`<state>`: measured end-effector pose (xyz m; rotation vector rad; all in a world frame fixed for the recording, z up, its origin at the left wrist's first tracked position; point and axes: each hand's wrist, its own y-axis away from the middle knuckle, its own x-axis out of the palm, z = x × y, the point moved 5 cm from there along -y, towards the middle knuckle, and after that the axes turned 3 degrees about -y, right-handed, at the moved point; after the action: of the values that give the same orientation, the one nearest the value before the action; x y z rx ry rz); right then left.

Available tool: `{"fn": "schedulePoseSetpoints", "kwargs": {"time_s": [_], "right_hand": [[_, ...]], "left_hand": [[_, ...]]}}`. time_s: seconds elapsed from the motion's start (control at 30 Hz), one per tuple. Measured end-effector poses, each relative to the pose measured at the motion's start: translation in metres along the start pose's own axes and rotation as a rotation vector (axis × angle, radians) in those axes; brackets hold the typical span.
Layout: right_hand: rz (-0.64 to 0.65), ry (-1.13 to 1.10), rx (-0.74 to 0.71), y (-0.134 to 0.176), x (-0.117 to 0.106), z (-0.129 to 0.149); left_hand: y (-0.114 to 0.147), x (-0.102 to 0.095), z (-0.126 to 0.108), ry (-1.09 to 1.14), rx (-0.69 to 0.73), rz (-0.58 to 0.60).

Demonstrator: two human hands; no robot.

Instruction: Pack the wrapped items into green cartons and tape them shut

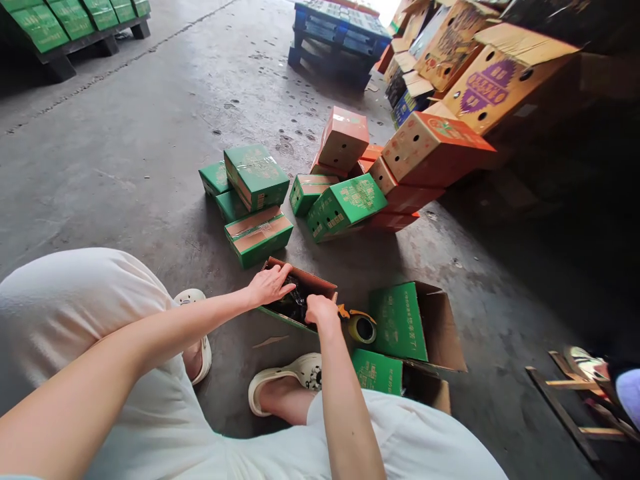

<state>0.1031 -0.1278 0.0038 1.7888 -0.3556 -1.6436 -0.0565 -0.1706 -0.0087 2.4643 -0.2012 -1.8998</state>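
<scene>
An opened cardboard box [316, 280] stands on the floor between my feet, with shiny black plastic [296, 305] inside. My left hand [270, 285] lies over the box's left end, its fingers stretched out and apart. At the right end, my right hand [321, 310] is closed with curled fingers reaching down beside the black plastic. Whatever it grips is hidden. Just right of that hand lies a tape dispenser [363, 328] with an orange handle and a roll of tape. It is close to an open green box [399, 320] lying on its side.
Another open green box [377, 372] lies nearer my right knee. Closed green boxes [256, 177] are stacked ahead, beside more green boxes [347, 205] and orange cartons [435, 150]. Farther off are a blue pallet [337, 40] and loaded dark pallet [107, 43]. A wooden frame [575, 407] stands at right.
</scene>
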Motion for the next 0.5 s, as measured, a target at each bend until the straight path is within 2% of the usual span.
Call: {"fn": "schedulePoseSetpoints", "kwargs": {"time_s": [0.17,0.23,0.33,0.4,0.5], "right_hand": [[-0.091,-0.037,0.091,0.002,-0.004,-0.004],[-0.191,-0.063,0.136,0.003,-0.010,-0.009],[-0.370,-0.126,0.159,0.006,-0.010,-0.012],[-0.351,-0.156,0.130,0.004,-0.001,-0.009],[-0.202,-0.169,0.095,0.000,0.010,-0.006]], "left_hand": [[-0.010,0.016,0.000,-0.024,0.086,0.160],[-0.012,0.021,0.000,-0.006,0.119,0.164],[-0.010,0.026,-0.007,0.039,0.250,0.157],[-0.007,0.030,-0.012,0.045,0.336,0.169],[-0.005,0.040,-0.016,0.006,0.384,0.250]]}}
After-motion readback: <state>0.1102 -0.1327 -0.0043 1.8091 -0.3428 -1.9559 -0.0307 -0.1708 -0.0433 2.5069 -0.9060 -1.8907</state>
